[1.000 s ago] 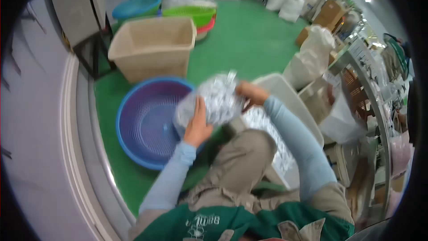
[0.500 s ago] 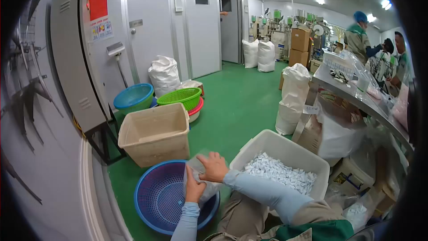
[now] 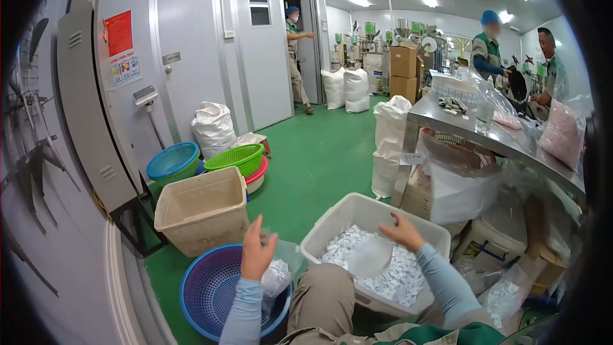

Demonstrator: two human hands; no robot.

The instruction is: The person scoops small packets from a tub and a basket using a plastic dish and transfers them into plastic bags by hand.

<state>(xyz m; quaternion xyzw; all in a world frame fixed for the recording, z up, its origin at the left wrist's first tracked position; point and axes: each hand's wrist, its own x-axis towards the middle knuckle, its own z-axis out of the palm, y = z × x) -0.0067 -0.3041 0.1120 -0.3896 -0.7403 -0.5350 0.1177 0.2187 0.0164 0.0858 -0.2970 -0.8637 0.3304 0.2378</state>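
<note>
My left hand [image 3: 257,254] is raised over the blue-rimmed purple basket [image 3: 203,281], its fingers apart. Right beside its palm and wrist is a clear plastic bag [image 3: 277,277] with small white packets in its lower part. The bag overlaps the basket's right side in this view. My right hand [image 3: 405,234] hovers over the right half of a white bin [image 3: 332,220], thumb and fingers spread. Many small white packets [image 3: 399,278] fill the bottom of that bin. A translucent round piece [image 3: 370,257] lies over the packets, below and left of my right hand.
A beige tub [image 3: 204,217] stands beyond the basket, with green [image 3: 235,160] and blue baskets [image 3: 174,161] behind. At right is a steel table [image 3: 485,137] with bags and tubs beneath. White sacks [image 3: 391,147] stand beside it. One person [image 3: 297,57] is in the doorway; two others are behind the table.
My hands have parted: the right one moved from the bag to over the white bin. White packets now show in the bag. A person has appeared in the doorway. The view has shifted.
</note>
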